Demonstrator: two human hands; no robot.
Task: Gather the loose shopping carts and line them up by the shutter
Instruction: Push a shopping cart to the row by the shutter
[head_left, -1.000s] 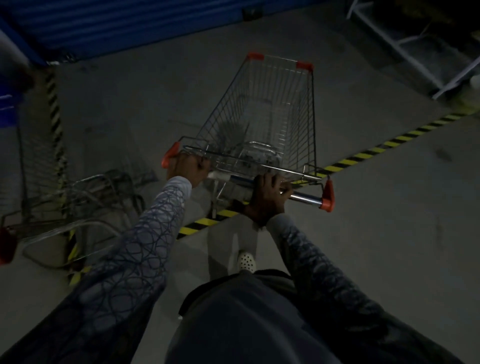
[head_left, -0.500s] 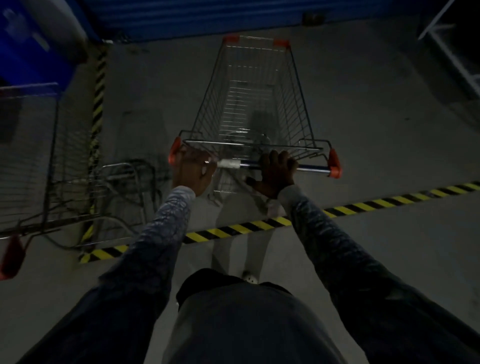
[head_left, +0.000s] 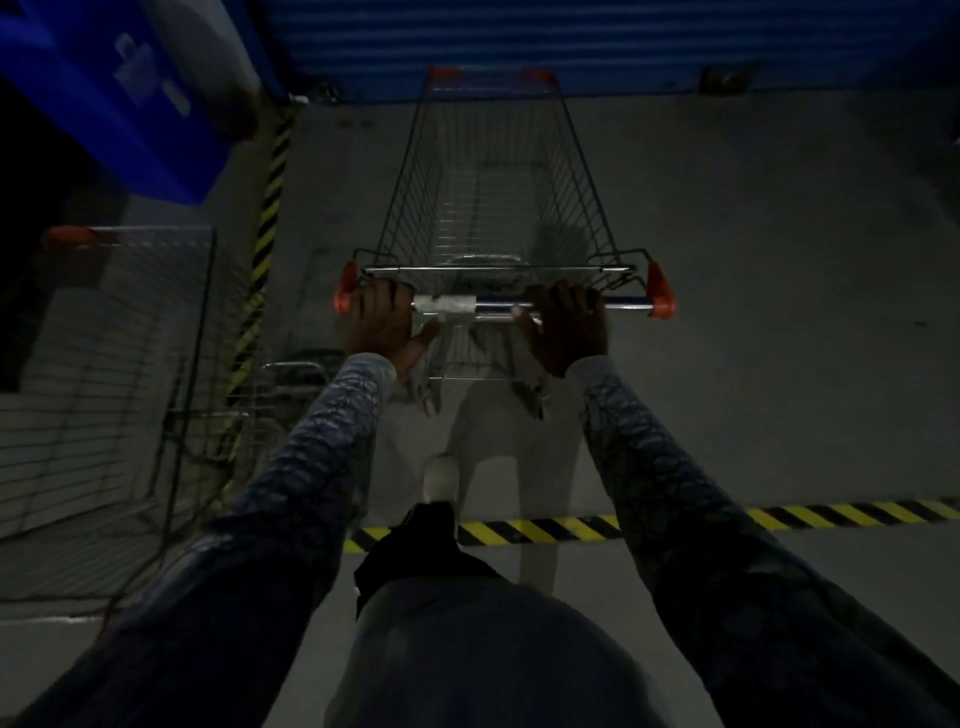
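The shopping cart (head_left: 498, 208) is placed straight ahead with its far end close to the shutter (head_left: 519, 47), its handle (head_left: 498, 304) is held by the left hand (head_left: 382, 325) near the left end and by the right hand (head_left: 566, 330) right of centre, and a second cart (head_left: 119, 364) is stood to its left.

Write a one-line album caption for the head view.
A left hand and right hand grip the shopping cart handle, front near the blue shutter.

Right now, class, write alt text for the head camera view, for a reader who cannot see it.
The left hand and right hand grip the handle of an empty wire shopping cart pointed at a blue shutter. Another cart stands to its left.
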